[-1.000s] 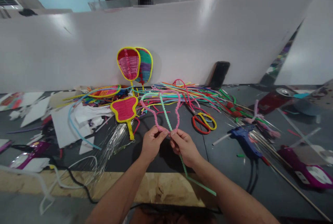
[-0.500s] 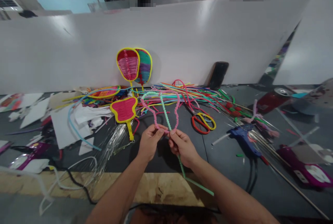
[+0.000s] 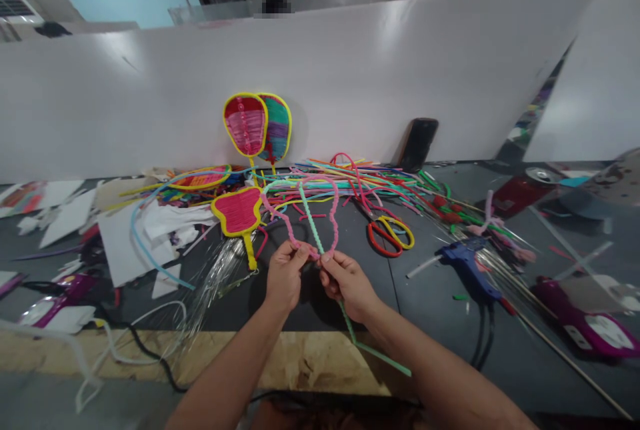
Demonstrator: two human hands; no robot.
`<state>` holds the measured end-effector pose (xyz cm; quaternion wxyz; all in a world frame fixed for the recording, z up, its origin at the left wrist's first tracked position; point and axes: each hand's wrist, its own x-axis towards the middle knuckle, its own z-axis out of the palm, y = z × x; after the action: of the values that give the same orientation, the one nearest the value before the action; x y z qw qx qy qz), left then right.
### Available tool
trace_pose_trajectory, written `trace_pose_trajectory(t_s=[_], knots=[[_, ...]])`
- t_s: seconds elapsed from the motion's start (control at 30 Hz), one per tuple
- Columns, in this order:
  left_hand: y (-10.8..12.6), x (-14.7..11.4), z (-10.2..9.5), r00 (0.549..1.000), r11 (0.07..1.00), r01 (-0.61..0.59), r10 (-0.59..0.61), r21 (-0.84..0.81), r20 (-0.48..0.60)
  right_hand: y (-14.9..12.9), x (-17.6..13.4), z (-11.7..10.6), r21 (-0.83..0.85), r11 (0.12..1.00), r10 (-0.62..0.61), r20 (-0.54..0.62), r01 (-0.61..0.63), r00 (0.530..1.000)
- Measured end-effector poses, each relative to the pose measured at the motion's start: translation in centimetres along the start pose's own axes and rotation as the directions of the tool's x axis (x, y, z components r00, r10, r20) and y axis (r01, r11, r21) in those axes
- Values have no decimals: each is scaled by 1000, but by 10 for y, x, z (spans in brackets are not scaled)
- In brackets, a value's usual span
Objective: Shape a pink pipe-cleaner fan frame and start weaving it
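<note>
A fan-shaped frame of pink pipe cleaner [image 3: 334, 217] is held upright over the table between my hands. Down its middle runs a mint green pipe cleaner [image 3: 311, 220], whose loose tail hangs below my right hand toward the table's front edge. My left hand [image 3: 286, 273] pinches the lower left of the pink frame. With thumb and fingers closed, my right hand [image 3: 347, 280] grips the bottom, where the green strand meets the pink. Just left of the frame lies a finished pink fan with a yellow rim [image 3: 239, 210].
Two yellow-rimmed fans [image 3: 246, 125] lean on the white board behind a heap of pipe cleaners [image 3: 370, 180]. Scissors [image 3: 390, 235], a blue glue gun [image 3: 470, 269], a phone [image 3: 420, 143] and a red can [image 3: 525, 191] are rightward. White paper scraps [image 3: 123, 240] lie left.
Both hands have shifted slightly left with the pink frame, which now overlaps the edge of the finished pink fan. Their grip looks the same.
</note>
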<state>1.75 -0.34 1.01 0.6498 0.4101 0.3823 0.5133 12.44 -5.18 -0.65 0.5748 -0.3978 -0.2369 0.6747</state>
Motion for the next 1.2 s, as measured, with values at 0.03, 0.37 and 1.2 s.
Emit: trace_pose_trajectory(t_s=[0.03,0.37,1.2], knots=[[0,1,0,1000,1000,18,-17,-16,10,0,0,0,-1,1000,-2,-3,2,1000],[0,-3,1,931,965,237,-259,113,257,4,2,0,-10,994,-108,37,109,993],[-2,-4,-3,887,914,400,-403,64,225,-6,8,-17,-143,960,-259,-115,242,959]])
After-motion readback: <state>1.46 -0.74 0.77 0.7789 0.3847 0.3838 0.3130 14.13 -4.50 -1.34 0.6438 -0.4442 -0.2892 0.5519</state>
